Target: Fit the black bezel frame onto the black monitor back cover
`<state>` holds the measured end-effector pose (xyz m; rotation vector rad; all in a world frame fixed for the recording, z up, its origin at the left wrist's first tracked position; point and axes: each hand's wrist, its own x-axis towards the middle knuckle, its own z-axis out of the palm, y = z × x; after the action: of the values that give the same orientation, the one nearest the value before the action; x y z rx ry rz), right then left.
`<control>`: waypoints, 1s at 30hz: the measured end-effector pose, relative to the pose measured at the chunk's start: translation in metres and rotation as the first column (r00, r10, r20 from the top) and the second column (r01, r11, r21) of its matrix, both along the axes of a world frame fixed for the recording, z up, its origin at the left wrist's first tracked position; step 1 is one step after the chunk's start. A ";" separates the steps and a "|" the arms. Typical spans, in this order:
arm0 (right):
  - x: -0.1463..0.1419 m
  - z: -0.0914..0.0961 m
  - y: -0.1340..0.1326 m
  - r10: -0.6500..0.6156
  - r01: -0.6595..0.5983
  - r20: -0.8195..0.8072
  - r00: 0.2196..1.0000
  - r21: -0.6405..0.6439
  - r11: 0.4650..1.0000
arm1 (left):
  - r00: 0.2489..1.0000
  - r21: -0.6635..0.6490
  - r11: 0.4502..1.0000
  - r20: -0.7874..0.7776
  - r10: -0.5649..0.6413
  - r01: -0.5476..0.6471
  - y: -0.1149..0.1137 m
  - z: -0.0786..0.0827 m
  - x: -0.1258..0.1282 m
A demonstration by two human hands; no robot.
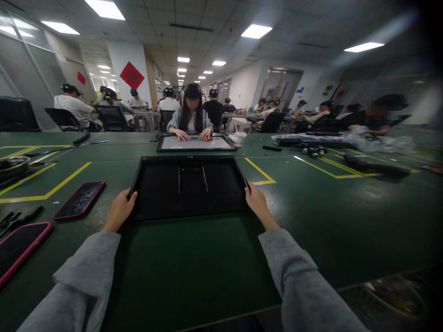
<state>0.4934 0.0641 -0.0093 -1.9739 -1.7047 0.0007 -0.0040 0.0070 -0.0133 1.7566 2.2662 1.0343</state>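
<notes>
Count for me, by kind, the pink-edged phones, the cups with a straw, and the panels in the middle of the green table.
Panels: 2, the nearer one held by the left hand and right hand
Pink-edged phones: 2
Cups with a straw: 1
Total: 5

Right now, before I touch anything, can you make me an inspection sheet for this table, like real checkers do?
Surface: green table, marked with yellow tape
Job's things: black panel with two thin bars
Clutter: red-edged phone, second phone, cup, clear plastic wrap
Hands: left hand and right hand grip the panel's opposite sides
Cables: nothing seen clearly
Surroundings: person opposite with hands on a light-faced panel; more people behind
</notes>
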 end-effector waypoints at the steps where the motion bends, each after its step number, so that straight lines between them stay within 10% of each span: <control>1: 0.000 -0.001 0.001 -0.003 0.003 0.003 1.000 -0.005 1.000 | 1.000 -0.015 1.000 0.009 0.004 -0.004 0.001 -0.001 -0.001; 30: -0.005 0.000 0.000 -0.077 0.076 -0.004 0.997 -0.096 0.992 | 0.988 0.042 0.987 0.021 0.156 -0.157 0.001 -0.001 -0.002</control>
<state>0.4880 0.0645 -0.0094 -2.1052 -1.6510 0.0636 -0.0059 0.0080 -0.0148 1.5988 2.4213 1.1302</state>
